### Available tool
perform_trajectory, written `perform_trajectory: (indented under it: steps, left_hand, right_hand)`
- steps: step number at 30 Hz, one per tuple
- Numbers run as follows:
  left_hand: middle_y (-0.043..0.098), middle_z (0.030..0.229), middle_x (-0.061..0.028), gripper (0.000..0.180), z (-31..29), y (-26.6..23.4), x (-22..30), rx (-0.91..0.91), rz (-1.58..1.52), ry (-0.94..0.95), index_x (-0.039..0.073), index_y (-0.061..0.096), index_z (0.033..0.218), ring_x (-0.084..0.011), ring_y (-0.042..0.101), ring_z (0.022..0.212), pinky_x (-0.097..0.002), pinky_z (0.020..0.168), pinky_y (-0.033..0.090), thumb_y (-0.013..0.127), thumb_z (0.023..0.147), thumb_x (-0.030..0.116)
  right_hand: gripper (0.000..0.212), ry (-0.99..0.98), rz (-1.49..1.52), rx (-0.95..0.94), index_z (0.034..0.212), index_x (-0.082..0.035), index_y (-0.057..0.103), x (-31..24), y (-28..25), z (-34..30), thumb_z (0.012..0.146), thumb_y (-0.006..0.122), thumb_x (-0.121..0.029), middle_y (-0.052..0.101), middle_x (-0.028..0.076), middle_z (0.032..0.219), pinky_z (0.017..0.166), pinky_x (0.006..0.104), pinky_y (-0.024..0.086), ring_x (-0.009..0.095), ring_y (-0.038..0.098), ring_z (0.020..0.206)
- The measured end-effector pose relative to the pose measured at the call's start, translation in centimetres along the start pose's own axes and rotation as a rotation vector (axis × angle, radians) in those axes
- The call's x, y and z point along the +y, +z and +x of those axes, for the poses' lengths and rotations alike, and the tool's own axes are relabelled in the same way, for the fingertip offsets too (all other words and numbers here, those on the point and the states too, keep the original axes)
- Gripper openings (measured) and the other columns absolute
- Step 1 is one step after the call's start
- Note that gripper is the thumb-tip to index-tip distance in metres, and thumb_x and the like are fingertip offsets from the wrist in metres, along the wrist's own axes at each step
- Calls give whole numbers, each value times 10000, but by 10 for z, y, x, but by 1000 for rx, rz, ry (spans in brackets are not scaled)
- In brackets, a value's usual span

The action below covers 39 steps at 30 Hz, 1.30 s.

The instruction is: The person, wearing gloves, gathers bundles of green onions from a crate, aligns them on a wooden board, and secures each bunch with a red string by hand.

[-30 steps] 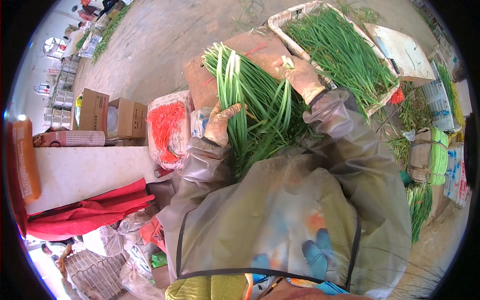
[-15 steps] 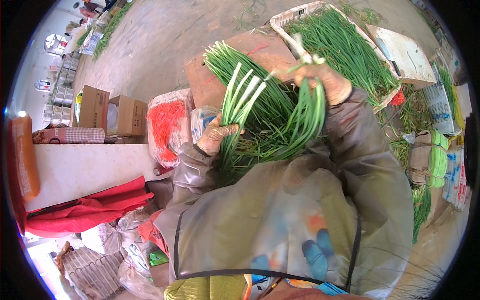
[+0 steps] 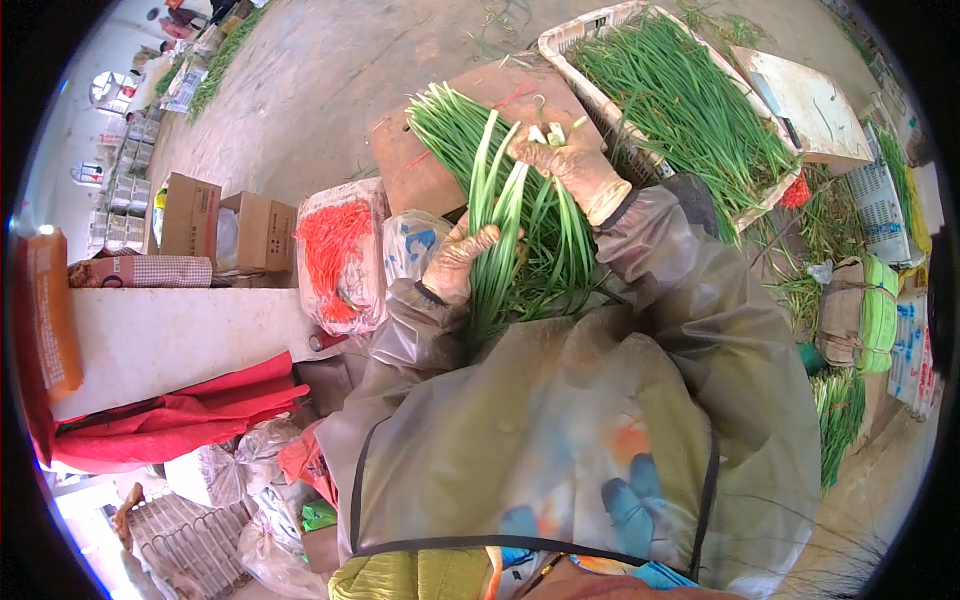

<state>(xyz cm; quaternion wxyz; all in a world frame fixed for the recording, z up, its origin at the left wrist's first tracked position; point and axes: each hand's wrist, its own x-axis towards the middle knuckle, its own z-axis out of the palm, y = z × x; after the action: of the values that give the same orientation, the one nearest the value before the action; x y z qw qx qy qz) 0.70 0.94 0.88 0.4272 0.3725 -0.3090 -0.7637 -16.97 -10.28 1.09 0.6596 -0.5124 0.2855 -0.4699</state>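
Note:
Both hands wear thin, soiled gloves. My left hand point(image 3: 460, 264) is closed around a small bunch of garlic chives point(image 3: 497, 215), pale stem ends up and green leaves hanging down. Beside it on the right, my right hand point(image 3: 578, 172) grips a second few chives; their cut white ends poke out above the fingers and their leaves droop below. Under and behind both hands, a larger pile of chives point(image 3: 445, 120) lies on a brown board point(image 3: 395, 160), stem ends toward the far left.
A pale plastic crate point(image 3: 580, 75) full of chives stands at the far right beside a white board point(image 3: 800, 105). On the left lie red ties point(image 3: 335, 255) on a pale block, near cardboard boxes point(image 3: 188, 228) and a white tabletop point(image 3: 190, 330). Green strapping point(image 3: 880, 315) sits at right.
My right hand has come down and left, bringing its chives close to the left hand's bunch. My left hand has shifted slightly right.

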Motion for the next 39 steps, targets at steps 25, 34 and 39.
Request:
perform_trajectory:
  steps: [25,34,39]
  left_hand:
    - [591,817,7,70,30,6,-14,129,33,138,55,574,907,-85,529,724,-231,670,445,578,842,81]
    - [609,887,-93,273,77,-74,-93,27,1086,-136,17,554,1095,-181,582,773,-290,671,464,566,826,68]
    - [617,952,-129,457,39,-44,-24,240,1608,221,71,553,1128,-225,600,881,-329,749,462,663,721,247]
  right_hand:
    - [225,125,62,-57,954,-33,626,-26,-18,-8,782,668,-172,533,-28,718,564,204,396,67,482,626]
    - [218,-286,-705,180,952,-25,642,-178,-74,9,835,605,-206,568,-4,762,630,211,387,64,478,674]
    - [213,-434,-512,112,951,-18,642,-214,-76,13,826,632,-190,601,-1,796,610,206,420,74,528,711]
